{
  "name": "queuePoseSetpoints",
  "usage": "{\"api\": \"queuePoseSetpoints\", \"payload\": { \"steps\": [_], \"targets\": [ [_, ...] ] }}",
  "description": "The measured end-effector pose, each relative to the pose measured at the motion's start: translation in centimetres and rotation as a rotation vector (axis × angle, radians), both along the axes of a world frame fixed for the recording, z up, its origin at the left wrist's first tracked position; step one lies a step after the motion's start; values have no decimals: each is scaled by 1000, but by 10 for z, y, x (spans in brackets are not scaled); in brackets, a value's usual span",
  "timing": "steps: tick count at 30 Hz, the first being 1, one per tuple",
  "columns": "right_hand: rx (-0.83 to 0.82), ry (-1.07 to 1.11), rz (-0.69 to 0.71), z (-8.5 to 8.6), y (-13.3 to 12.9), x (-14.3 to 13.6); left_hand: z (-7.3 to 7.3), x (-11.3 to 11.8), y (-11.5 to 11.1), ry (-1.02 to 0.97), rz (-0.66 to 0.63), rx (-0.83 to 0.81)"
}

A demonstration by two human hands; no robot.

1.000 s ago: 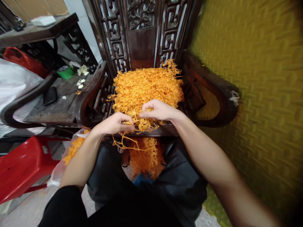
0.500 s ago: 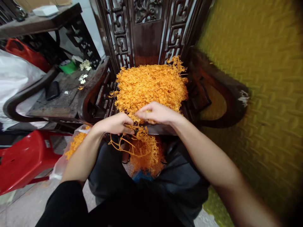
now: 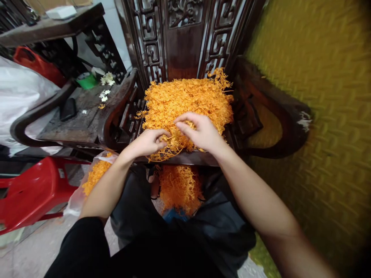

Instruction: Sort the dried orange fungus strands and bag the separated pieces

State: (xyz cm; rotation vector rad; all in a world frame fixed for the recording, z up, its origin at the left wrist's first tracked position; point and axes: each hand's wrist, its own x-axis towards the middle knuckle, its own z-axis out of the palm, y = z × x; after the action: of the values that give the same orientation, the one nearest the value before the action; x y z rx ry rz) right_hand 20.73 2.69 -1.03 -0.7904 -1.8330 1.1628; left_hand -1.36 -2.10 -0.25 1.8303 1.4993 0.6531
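And here we are at the carved chair, its backrest (image 3: 184, 46) walling off the far side, with the heap of orange strands (image 3: 187, 98) filling most of the seat. The strands run right up to the front edge (image 3: 193, 159), where a loose tangle lies along the left part of the rim.

2 bare hands at work here! The left hand (image 3: 147, 143) sits low at the heap's near left corner, thumb and forefinger parted around the strands; whether they pinch any, I cannot tell. The right hand (image 3: 199, 131) is over the near middle, fingers bent, thumb close to the forefinger; orange shows in the gap, but a firm hold cannot be made out.

Room to move? A narrow space splits the 2 hands. The left armrest (image 3: 106, 125) stands near the left wrist, while the right armrest (image 3: 292, 112) curves well clear of the right hand. Below the edge, more orange strands (image 3: 181, 185) hang between the knees, above something blue (image 3: 175, 215).
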Motion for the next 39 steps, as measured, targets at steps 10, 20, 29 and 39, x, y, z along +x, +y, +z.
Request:
{"api": "queuePoseSetpoints", "payload": {
  "steps": [10,20,29,39],
  "targets": [
    [263,-194,-171,-6,-3,-18,-3,12,-2,294,-75,45],
    [465,-492,252,0,-2,-2,-18,12,1,94,-10,126],
    [583,-575,3,2,0,-3,-12,21,-3,-118,-13,92],
    [457,-214,-157,-4,0,-4,-9,19,-2,38,-43,52]
  ]
}}
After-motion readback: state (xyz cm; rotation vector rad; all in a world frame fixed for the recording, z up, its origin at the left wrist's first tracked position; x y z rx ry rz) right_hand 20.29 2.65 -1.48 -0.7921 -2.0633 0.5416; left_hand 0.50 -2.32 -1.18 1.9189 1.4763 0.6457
